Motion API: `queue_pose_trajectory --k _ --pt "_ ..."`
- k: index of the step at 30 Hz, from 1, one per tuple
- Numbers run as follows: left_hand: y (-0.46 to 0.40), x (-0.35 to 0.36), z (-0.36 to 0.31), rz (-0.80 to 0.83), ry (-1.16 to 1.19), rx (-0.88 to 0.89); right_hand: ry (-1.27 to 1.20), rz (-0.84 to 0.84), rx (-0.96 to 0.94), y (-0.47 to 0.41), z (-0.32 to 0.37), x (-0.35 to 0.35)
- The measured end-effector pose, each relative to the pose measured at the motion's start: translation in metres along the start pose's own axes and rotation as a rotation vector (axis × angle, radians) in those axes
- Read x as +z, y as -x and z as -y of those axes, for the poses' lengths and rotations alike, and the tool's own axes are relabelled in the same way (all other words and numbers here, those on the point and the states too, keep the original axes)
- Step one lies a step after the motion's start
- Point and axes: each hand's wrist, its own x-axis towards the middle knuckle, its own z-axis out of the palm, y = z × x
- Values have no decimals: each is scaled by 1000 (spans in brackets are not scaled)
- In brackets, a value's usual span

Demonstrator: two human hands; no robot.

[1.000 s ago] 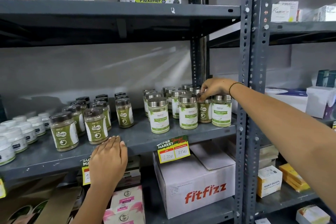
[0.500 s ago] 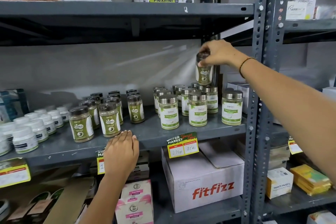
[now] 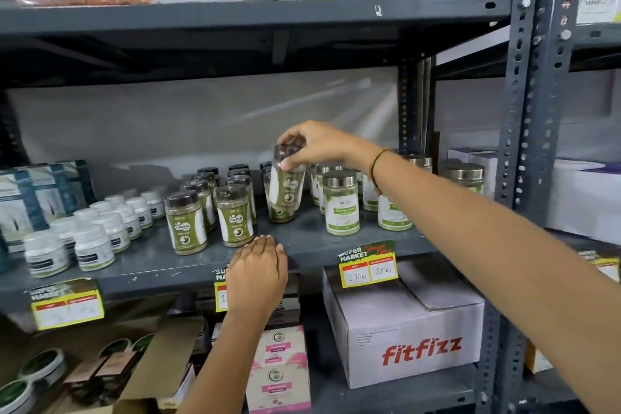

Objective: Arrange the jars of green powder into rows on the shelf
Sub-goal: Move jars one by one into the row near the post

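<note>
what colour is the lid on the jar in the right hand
Dark brown, nearly black, on the clear green-powder jar in the right hand; head view.

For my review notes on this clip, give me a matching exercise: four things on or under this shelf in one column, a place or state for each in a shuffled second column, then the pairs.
Things:
1. dark-lidded jar
2. left hand
3. white tubs
4. fitfizz box

Places or states:
A. on the lower shelf, under the price tag
B. resting flat on the front edge of the shelf
C. gripped at the lid by the right hand, tilted above the shelf
D. grouped at the left end of the shelf

Pairs: 1-C, 2-B, 3-D, 4-A
</note>
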Motion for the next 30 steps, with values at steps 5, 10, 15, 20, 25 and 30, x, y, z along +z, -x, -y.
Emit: queue_pose_trajectory --k 5,10,15,20,25,30 --pt "1 3 1 -15 6 0 102 158 43 -17 -9 28" --pt "0 6 1 -22 10 -4 122 227 54 -28 -18 40" --pt "0 7 2 -24 9 -3 103 249 76 -36 -20 47" --pt "0 7 2 -22 -7 2 85 231 91 -40 -17 51" --pt "0 5 2 -13 -4 -1 74 210 115 -39 -15 56" --pt "0 3 2 2 -19 6 152 169 94 -26 -11 55"
